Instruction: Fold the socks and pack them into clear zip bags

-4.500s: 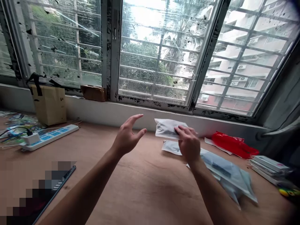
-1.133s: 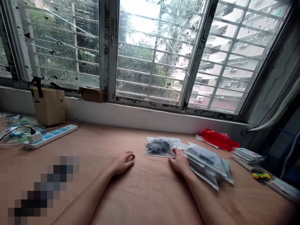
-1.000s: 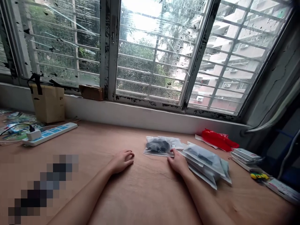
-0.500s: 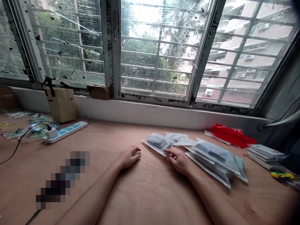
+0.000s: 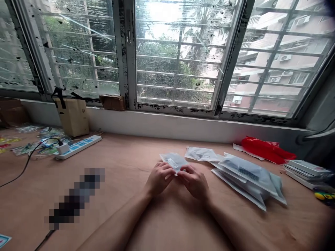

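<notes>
Both hands meet over the wooden tabletop, holding a small clear plastic zip bag with a white label by its lower edges. My left hand pinches the bag from the left, and my right hand grips it from the right. The fingers hide the bag's bottom corners. Just beyond lies a flat white-tinged plastic bag, and to the right is a pile of larger grey-white plastic packets, not touched by either hand.
A red plastic bag lies against the wall at the right, with a stack of white boxes and a yellow-green tool handle beyond it. At left are a white power strip with a black cable, a tan paper bag, and scattered printed sheets.
The small bag, earlier lying flat on the table, is now held up between both hands. My left hand has moved right to it. The view has shifted slightly, with objects sitting further right.
</notes>
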Available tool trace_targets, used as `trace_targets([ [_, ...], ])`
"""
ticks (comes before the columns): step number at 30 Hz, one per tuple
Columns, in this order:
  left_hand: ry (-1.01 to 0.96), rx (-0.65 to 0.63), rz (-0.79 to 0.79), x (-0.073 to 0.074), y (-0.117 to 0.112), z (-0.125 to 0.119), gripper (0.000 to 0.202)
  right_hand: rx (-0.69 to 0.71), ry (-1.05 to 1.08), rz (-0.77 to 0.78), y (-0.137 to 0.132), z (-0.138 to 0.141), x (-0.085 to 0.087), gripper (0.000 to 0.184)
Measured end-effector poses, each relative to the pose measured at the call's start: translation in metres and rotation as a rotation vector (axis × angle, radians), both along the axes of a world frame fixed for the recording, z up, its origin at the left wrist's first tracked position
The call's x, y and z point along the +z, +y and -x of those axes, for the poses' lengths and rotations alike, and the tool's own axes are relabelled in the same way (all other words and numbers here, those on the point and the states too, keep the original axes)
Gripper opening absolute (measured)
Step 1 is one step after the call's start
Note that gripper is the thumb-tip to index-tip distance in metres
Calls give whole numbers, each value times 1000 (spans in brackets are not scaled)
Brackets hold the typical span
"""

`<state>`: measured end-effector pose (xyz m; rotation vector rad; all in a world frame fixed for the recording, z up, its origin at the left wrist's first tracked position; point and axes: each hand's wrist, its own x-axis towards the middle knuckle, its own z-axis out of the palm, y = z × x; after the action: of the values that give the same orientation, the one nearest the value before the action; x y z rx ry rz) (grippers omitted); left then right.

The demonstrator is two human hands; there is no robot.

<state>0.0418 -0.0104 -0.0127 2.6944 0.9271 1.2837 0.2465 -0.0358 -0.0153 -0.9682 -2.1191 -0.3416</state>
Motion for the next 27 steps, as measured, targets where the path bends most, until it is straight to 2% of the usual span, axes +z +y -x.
trace_targets([
  [4, -21, -28, -100, 2, 0, 7, 12, 18, 35, -71, -1, 8, 3, 11],
  [10, -56, -15, -180, 2, -1, 11, 14, 35, 34, -73, 2, 5, 5, 12],
  [13, -62, -1, -153, 3, -2, 14, 14, 16, 26, -37, 2, 1, 7, 9],
  [19, -12, -10, -56, 7, -8, 14, 15, 52, 5, -28, 2, -1, 6, 12],
  [23, 26, -64, -67, 7, -12, 10, 19, 95, -11, -41, 1, 1, 3, 13],
  [27, -42, -59, -79, 5, -10, 11, 23, 133, 15, -89, 0, 2, 3, 13],
])
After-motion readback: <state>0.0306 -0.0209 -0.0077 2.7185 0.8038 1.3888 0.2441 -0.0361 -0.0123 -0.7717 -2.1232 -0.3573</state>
